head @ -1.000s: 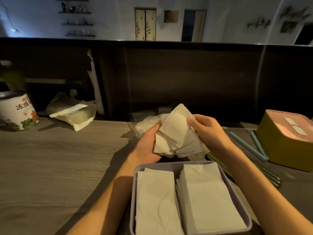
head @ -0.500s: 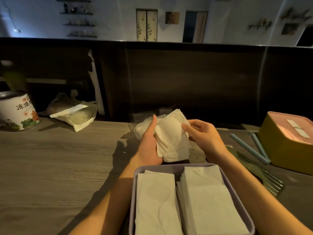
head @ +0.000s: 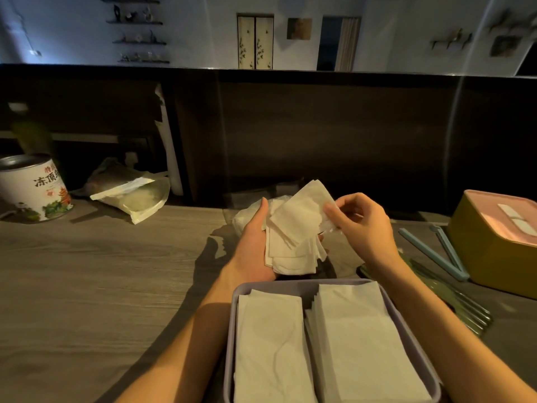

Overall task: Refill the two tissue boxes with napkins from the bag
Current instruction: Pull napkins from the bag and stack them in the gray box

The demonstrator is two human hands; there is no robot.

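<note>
Cradling napkins (head: 293,242) in left hand (head: 255,245), right hand (head: 360,225) pinching one.

You have two tissue boxes, one open lilac box (head: 229,344) and one lidded yellow box (head: 494,257), two napkin stacks inside the open one, one tin (head: 32,190), and two hands.

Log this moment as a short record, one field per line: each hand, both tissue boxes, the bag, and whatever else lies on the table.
left hand: holds a loose stack of napkins
right hand: pinches the stack's upper right edge
open box: lilac, nearest the camera, two napkin piles inside
closed box: yellow with a pink lid, at the right
bag: clear plastic, behind the left hand
other items: tea tin, blue clips
</note>
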